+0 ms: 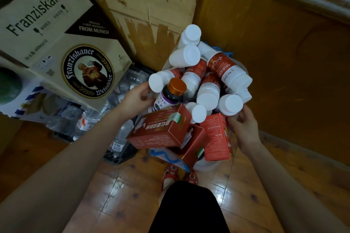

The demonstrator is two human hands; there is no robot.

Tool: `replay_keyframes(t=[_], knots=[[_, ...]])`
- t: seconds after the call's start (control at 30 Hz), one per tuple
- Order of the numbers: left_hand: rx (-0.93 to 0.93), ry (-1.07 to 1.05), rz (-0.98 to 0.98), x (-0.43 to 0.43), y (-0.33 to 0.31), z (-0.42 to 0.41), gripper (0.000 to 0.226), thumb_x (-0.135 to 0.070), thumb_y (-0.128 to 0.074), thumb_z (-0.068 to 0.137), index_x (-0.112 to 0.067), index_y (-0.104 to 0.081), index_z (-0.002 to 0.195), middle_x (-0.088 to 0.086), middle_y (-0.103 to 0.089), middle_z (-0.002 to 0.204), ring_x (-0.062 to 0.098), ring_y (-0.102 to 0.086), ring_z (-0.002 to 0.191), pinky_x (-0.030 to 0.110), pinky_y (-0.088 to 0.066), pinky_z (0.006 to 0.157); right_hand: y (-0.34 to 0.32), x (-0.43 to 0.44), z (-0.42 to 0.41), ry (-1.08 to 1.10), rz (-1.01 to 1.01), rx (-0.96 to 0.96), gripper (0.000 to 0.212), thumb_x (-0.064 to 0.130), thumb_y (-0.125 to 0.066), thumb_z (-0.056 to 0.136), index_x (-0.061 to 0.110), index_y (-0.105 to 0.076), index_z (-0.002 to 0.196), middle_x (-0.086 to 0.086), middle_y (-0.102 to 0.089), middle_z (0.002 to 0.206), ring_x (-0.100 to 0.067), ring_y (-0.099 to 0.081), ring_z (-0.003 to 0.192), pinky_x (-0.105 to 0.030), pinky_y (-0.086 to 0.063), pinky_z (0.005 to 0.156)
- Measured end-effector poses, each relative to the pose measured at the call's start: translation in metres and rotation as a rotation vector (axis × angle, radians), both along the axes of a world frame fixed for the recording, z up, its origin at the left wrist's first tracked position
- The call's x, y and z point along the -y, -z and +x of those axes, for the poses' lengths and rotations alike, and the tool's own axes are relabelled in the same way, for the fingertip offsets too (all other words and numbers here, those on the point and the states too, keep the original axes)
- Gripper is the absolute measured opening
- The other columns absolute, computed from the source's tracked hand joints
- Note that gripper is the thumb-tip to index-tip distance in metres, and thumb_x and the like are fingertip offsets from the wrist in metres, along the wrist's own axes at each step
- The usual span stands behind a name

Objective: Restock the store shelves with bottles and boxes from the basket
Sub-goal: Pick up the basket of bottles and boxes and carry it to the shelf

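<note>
We see a pale, see-through basket [208, 164] with blue handles just right of centre, held above the wooden floor [117, 191] and heaped past its rim. The left hand [136, 96] grips it at the pile's 9 o'clock, fingers curled in beside the bottles. The right hand [244, 125] clasps the rim at 4 o'clock.

From 12 to 3 o'clock of the heap lie white bottles [189, 56] with white screw caps and red labels, tipped every way, several with caps towards us. One dark bottle [170, 94] with a copper-coloured cap and a purple-and-white label stands out at the pile's 9 o'clock. Three red boxes [161, 128] with white print lie tilted across 6 o'clock, overhanging the rim.

At 10 o'clock of the view sits a Franziskaner carton [56, 43]. Wrapped water bottles [85, 119] lie below it at 8 o'clock. Red slippers [170, 174] show at 6 o'clock.
</note>
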State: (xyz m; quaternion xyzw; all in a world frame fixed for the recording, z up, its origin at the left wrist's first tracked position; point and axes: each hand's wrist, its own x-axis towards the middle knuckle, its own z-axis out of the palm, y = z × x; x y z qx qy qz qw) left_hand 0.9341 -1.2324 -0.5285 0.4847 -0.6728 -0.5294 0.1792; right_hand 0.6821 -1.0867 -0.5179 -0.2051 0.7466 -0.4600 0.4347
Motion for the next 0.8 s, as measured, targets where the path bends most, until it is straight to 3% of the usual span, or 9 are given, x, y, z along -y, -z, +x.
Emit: replay_keyframes(t=[0.13,0.23,0.3,0.47,0.6,0.67,0.8], knots=[[-0.038,0.010,0.010,-0.001,0.002,0.000,0.050,-0.004,-0.054,0.090,-0.009,-0.039,0.138,-0.008,-0.046,0.128,0.008,-0.045,0.121,0.021,-0.038,0.096,0.001,0.000,0.003,0.005,-0.004,0.015,0.055,0.010,-0.058,0.089,0.026,-0.038,0.137,0.007,-0.050,0.125,-0.011,-0.048,0.114,-0.041,-0.046,0.095],[-0.079,0.003,-0.001,-0.005,0.004,-0.001,0.049,-0.005,-0.050,0.093,-0.010,-0.036,0.139,-0.014,-0.041,0.130,-0.005,-0.045,0.116,0.006,-0.038,0.092,0.001,0.000,0.004,0.016,0.002,0.046,0.056,0.013,-0.058,0.090,0.031,-0.036,0.138,0.001,-0.051,0.132,-0.018,-0.054,0.116,-0.043,-0.049,0.092],[-0.070,-0.006,-0.031,-0.007,0.006,-0.002,0.045,-0.008,-0.048,0.094,-0.008,-0.039,0.138,-0.012,-0.044,0.127,-0.004,-0.047,0.113,0.000,-0.037,0.086,0.002,0.000,0.004,0.020,0.005,0.056,0.056,0.014,-0.057,0.090,0.030,-0.034,0.139,-0.001,-0.050,0.134,-0.022,-0.055,0.116,-0.040,-0.050,0.088],[-0.016,-0.045,-0.151,-0.010,0.010,-0.003,0.036,-0.008,-0.049,0.094,-0.004,-0.049,0.129,-0.002,-0.058,0.113,0.011,-0.057,0.104,0.008,-0.044,0.083,0.003,0.001,0.004,0.023,0.005,0.008,0.051,0.012,-0.055,0.091,0.027,-0.037,0.137,0.005,-0.053,0.118,-0.024,-0.058,0.110,-0.028,-0.051,0.072],[-0.005,-0.083,-0.203,-0.015,0.013,-0.002,0.029,-0.016,-0.053,0.093,0.000,-0.056,0.116,0.013,-0.068,0.101,0.025,-0.064,0.094,0.041,-0.051,0.083,0.001,0.004,0.000,0.021,0.014,0.002,0.048,0.011,-0.055,0.091,0.024,-0.039,0.135,0.003,-0.055,0.115,-0.027,-0.061,0.105,-0.028,-0.051,0.068],[0.004,-0.093,-0.220,-0.019,0.013,0.000,0.032,-0.020,-0.052,0.092,0.002,-0.057,0.115,0.014,-0.069,0.100,0.028,-0.066,0.093,0.040,-0.052,0.078,0.000,0.006,-0.002,0.006,0.014,-0.006,0.047,0.011,-0.056,0.091,0.023,-0.040,0.134,0.000,-0.057,0.115,-0.028,-0.062,0.102,-0.028,-0.050,0.066],[-0.005,-0.118,-0.249,-0.027,0.006,0.000,0.028,-0.008,-0.052,0.093,0.001,-0.057,0.118,0.002,-0.065,0.102,0.016,-0.063,0.093,0.024,-0.049,0.076,-0.005,0.008,-0.007,-0.038,0.041,-0.007,0.048,0.014,-0.057,0.091,0.021,-0.040,0.135,-0.007,-0.057,0.125,-0.030,-0.061,0.104,-0.032,-0.052,0.070]])
